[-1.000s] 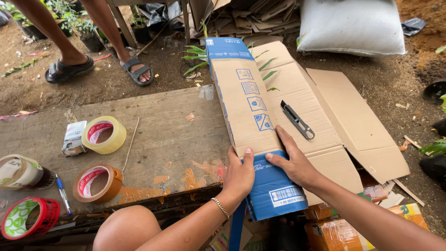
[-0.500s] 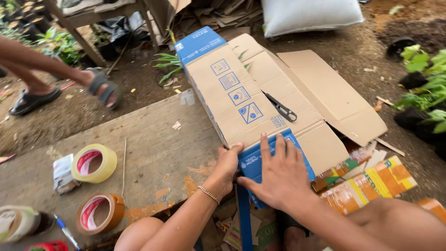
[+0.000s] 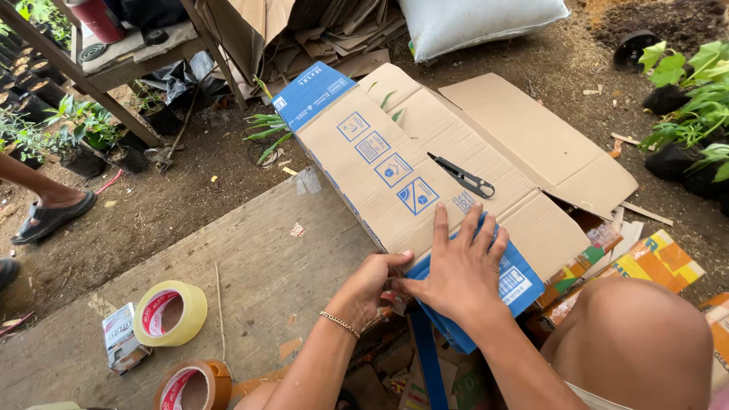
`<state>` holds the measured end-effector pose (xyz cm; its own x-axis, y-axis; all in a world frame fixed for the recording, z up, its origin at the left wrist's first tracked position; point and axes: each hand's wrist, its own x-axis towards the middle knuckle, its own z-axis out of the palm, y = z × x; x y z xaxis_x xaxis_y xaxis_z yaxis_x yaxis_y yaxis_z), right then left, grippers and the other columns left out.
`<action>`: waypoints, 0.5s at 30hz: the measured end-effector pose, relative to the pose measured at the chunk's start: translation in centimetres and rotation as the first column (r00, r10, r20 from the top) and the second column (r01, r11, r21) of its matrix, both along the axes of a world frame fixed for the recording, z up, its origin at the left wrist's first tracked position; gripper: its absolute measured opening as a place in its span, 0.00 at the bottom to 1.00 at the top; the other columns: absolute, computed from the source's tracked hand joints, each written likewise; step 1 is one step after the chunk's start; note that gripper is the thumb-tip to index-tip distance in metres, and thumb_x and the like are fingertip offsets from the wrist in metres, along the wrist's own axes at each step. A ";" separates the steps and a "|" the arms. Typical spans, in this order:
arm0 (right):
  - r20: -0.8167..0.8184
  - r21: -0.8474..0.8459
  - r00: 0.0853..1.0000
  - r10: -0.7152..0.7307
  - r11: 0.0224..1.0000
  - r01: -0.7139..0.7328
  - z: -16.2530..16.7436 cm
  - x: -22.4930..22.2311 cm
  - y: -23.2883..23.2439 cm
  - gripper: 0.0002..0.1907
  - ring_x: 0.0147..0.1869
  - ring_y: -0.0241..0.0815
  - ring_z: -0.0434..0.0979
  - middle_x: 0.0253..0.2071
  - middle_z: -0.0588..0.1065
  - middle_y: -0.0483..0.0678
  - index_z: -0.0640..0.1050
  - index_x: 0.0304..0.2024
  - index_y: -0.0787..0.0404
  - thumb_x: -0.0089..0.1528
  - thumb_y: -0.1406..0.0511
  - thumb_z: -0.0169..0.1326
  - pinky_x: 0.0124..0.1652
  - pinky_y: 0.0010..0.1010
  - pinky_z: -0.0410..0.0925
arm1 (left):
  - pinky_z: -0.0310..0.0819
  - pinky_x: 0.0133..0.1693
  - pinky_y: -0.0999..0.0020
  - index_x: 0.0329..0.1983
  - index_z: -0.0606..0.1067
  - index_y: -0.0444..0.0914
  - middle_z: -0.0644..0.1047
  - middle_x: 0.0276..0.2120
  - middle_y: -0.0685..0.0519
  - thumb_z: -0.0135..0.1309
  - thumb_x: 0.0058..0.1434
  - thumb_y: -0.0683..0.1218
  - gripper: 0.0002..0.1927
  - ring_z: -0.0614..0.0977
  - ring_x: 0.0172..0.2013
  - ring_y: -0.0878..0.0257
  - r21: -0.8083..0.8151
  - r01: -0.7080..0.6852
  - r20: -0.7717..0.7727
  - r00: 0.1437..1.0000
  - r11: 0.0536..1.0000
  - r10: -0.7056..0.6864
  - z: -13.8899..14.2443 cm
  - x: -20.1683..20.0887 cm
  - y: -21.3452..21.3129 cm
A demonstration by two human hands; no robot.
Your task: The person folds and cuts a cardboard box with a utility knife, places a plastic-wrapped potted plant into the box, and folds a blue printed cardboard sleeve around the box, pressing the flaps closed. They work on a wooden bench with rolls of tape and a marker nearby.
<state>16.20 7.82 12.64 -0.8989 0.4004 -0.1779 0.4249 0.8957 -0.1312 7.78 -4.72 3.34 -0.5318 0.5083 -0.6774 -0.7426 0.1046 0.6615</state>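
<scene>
A big flattened cardboard box point(image 3: 425, 159) lies across the far edge of the wooden tabletop point(image 3: 250, 281), brown with blue end flaps and four blue square pictograms in a slanting row down its middle. The near blue flap point(image 3: 516, 282), bearing a white rectangular label, sits under the right hand point(image 3: 456, 269), which presses flat on it with fingers spread. The left hand point(image 3: 368, 287) curls its fingers around the box's near edge just beside the right, gripping the cardboard there; the fingertips are tucked out of sight. Black snips point(image 3: 463, 177) rest on the brown panel, beyond the right hand. A white sack point(image 3: 478, 19) is cut off at the top edge. Colourful printed packaging point(image 3: 645, 262) pokes out from beneath the box on the right, mostly covered. On the tabletop's near left, a yellow tape roll point(image 3: 171, 313) leans beside a small printed carton point(image 3: 121, 348), and a brown tape roll point(image 3: 194, 386) is cropped at the bottom. Another person's sandalled foot point(image 3: 49, 216) stands on the dirt at far left.
</scene>
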 end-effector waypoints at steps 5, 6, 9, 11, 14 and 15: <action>0.071 -0.047 0.996 -0.056 0.997 0.060 0.4 -0.3 -0.2 0.71 0.76 0.75 0.40 0.72 0.44 0.72 0.44 0.75 0.56 0.43 0.38 0.68 0.66 0.69 0.41 | 0.71 0.29 0.68 0.38 0.77 0.39 0.79 0.30 0.52 0.56 0.62 0.52 0.11 0.78 0.26 0.64 -0.034 0.048 -0.073 0.996 0.998 -0.050 0.1 -0.3 -0.4; 0.088 -0.075 0.994 -0.071 0.994 0.078 0.4 -0.3 -0.3 0.70 0.76 0.75 0.42 0.72 0.45 0.71 0.44 0.75 0.55 0.43 0.41 0.69 0.65 0.68 0.44 | 0.72 0.30 0.67 0.39 0.77 0.38 0.79 0.30 0.51 0.56 0.61 0.51 0.12 0.79 0.26 0.64 -0.005 0.040 -0.080 0.996 0.999 -0.041 0.1 -0.2 -0.5; 0.017 -0.135 0.997 -0.073 0.988 0.074 0.5 -0.5 -0.4 0.70 0.73 0.71 0.54 0.71 0.51 0.70 0.45 0.76 0.55 0.41 0.46 0.68 0.65 0.60 0.54 | 0.74 0.32 0.65 0.45 0.73 0.36 0.78 0.32 0.51 0.60 0.61 0.49 0.15 0.79 0.27 0.62 0.002 -0.011 -0.084 0.996 1.000 0.011 0.2 0.0 -0.6; 0.022 -0.140 0.997 -0.070 0.988 0.072 0.6 -0.7 -0.1 0.69 0.69 0.69 0.61 0.69 0.54 0.68 0.46 0.75 0.55 0.41 0.46 0.68 0.62 0.56 0.60 | 0.74 0.32 0.65 0.48 0.71 0.35 0.78 0.32 0.50 0.61 0.61 0.48 0.18 0.79 0.27 0.62 0.009 -0.026 -0.082 0.996 1.000 0.027 0.1 0.1 -0.5; 0.048 -0.160 0.996 -0.074 0.984 0.080 0.5 -0.7 0.2 0.68 0.64 0.66 0.69 0.65 0.61 0.64 0.47 0.76 0.55 0.41 0.47 0.68 0.58 0.52 0.67 | 0.73 0.29 0.66 0.51 0.71 0.33 0.79 0.32 0.49 0.61 0.60 0.49 0.21 0.79 0.27 0.62 0.040 -0.008 -0.094 0.996 0.999 0.011 0.1 0.2 -0.3; 0.054 -0.169 0.996 -0.075 0.982 0.083 0.5 -0.7 0.3 0.68 0.62 0.65 0.71 0.64 0.63 0.63 0.47 0.76 0.55 0.41 0.47 0.67 0.57 0.50 0.69 | 0.73 0.28 0.67 0.52 0.71 0.33 0.79 0.33 0.49 0.61 0.60 0.49 0.22 0.79 0.27 0.62 0.044 -0.002 -0.109 0.994 0.999 0.007 0.3 0.4 -0.3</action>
<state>15.54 8.12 13.13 -0.8546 0.4299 -0.2912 0.5028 0.8252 -0.2575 8.13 -5.01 3.63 -0.6039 0.5336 -0.5921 -0.6659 0.0705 0.7427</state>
